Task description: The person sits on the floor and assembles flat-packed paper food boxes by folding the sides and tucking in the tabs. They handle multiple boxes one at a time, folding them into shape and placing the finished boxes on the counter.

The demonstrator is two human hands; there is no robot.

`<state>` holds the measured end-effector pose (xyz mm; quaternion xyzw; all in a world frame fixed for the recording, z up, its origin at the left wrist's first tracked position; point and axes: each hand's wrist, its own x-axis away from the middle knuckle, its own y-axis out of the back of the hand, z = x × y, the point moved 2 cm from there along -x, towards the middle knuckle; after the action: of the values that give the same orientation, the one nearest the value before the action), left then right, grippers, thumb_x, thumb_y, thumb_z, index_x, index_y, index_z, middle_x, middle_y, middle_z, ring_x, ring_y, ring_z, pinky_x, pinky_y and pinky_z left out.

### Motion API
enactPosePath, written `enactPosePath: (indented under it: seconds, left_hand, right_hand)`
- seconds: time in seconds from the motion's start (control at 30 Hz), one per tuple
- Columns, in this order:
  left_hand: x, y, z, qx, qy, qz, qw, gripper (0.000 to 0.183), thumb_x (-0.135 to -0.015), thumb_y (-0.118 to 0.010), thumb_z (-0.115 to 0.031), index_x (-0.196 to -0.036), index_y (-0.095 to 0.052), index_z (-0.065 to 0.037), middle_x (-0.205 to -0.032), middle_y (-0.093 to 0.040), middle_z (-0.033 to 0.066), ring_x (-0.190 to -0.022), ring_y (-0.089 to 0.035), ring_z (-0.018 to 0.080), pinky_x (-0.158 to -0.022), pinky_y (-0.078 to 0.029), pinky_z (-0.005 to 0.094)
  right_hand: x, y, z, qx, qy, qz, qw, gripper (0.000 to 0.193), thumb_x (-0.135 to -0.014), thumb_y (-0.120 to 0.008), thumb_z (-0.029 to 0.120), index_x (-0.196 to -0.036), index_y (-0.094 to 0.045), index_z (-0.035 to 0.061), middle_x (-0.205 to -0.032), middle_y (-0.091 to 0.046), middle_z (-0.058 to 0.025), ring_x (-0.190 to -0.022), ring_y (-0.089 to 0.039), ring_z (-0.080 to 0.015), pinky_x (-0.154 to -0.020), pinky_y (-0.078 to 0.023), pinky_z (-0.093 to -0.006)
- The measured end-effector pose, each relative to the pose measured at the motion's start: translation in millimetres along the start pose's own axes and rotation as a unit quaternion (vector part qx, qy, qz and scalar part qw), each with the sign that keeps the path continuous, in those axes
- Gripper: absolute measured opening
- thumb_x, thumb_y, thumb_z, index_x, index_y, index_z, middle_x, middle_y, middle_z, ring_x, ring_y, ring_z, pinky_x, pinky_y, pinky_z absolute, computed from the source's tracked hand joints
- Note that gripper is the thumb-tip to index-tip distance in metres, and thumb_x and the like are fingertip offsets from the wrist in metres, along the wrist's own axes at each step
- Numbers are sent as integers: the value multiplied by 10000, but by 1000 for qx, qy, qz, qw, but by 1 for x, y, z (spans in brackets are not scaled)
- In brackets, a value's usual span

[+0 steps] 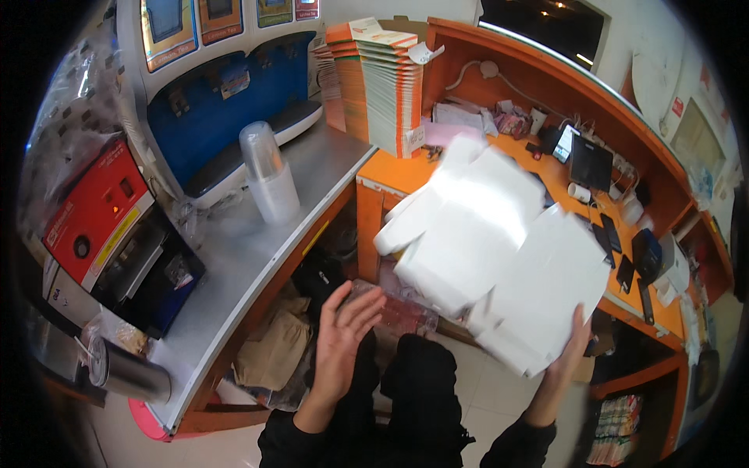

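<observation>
A white, partly folded cardboard box blank [468, 238] with several flaps is held up in front of me, its shape slightly smeared by motion. My right hand [576, 343] grips its lower right edge, the thumb on the near face and the other fingers hidden behind. To the left of the blank, my left hand [349, 335] is raised with the palm showing and the fingers stretched out, touching nothing. Behind the blank, a tall stack of flat orange and white box blanks [382, 93] stands on the orange counter's corner.
On the left, a steel counter [226, 288] carries stacked plastic cups [269, 179], a red and black machine [117, 226], a metal canister [129, 370] and a blue drink dispenser [226, 109]. The orange desk [663, 308] holds phones, a black screen [591, 164] and cables. Brown bags [273, 347] sit below.
</observation>
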<state>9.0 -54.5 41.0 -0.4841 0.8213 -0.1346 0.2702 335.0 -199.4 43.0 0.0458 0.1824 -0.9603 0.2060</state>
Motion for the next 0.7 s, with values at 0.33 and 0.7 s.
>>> enactPosePath:
  seconds: [0.33,0.7]
  left_hand:
    - [-23,6,72,-194,149,70,967,321,-897,-514,-94,-1206,-467,-21,-1001,-639,96,-956,-597,161,-869,-426,286]
    - [-20,-4,72,-311,134,135,931,265,-874,-539,-104,-1127,-540,-25,-945,-659,102,-896,-628,178,-792,-455,278]
  right_hand:
    - [-235,-19,-63,595,183,-44,782,607,-760,-690,259,-1240,-419,5,-1137,-523,-211,-1017,-535,-318,-868,-420,-389]
    - [-223,-185,-111,561,364,209,714,503,-781,-657,279,-1195,-503,38,-1194,-524,-205,-1151,-452,-369,-969,-359,-411]
